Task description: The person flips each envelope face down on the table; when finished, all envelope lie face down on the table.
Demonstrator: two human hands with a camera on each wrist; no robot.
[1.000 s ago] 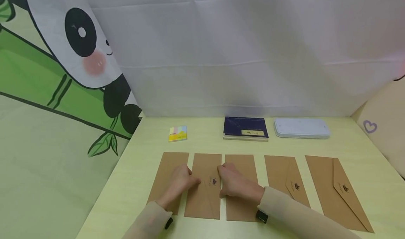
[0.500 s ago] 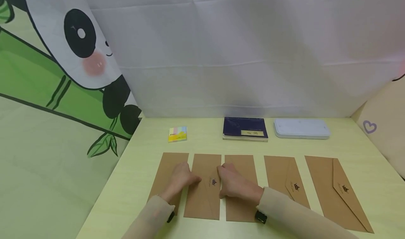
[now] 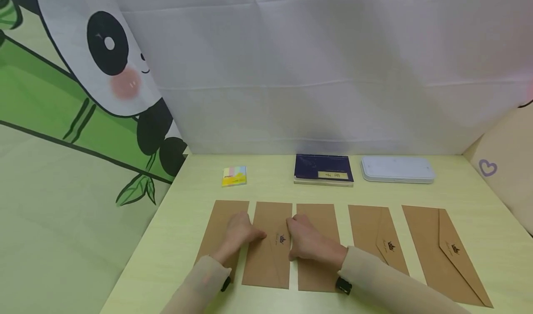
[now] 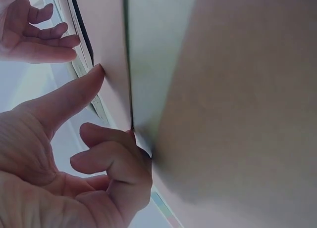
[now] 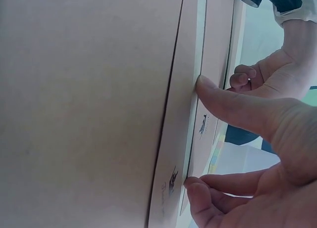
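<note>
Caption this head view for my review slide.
Left hand and right hand touch a brown envelope, second from left of five on a pale table.

The left grip (image 3: 238, 234) partly hides the leftmost envelope (image 3: 218, 219), the right grip (image 3: 311, 241) the middle envelope (image 3: 314, 277).

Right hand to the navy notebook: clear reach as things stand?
Probably yes: in the head view, only the far end of a flat envelope and bare tabletop lie between the right hand and the navy notebook.

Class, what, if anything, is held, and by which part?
Cannot be told: the left hand and right hand touch the second envelope from the left near its long edges, but no clear pinch shows.
</note>
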